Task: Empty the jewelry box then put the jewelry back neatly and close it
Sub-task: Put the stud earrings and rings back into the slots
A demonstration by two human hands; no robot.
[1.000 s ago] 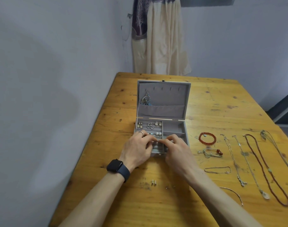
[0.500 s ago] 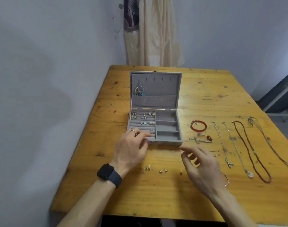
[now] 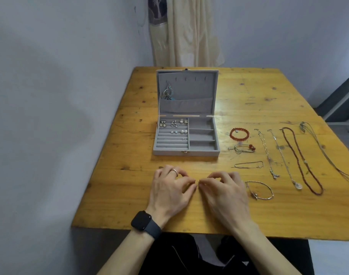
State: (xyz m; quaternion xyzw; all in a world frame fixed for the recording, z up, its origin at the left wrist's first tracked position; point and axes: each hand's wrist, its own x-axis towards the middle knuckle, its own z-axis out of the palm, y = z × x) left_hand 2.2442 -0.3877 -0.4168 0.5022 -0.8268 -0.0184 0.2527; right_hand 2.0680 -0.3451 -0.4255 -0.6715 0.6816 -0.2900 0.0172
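The table (image 3: pixel 249 92) carries the open jewelry box (image 3: pixel 185 152) at centre. It is judged rigid and light, best held by its side walls. The necklaces (image 3: pixel 299 186) and bracelets (image 3: pixel 252 147) to its right are limp and tangle-prone; lift them at the clasp. The left hand (image 3: pixel 169 189) and right hand (image 3: pixel 225 193) sit near the box, fingers curled, tips meeting at a tiny stud (image 3: pixel 198 181). Which hand pinches it cannot be told. It is judged slippery and easily dropped.

1 jewelry box (image 3: pixel 169 153); 4 bracelets (image 3: pixel 230 134); 4 necklaces (image 3: pixel 299 186); 1 watch (image 3: pixel 142 220); 1 finger ring (image 3: pixel 174 171).
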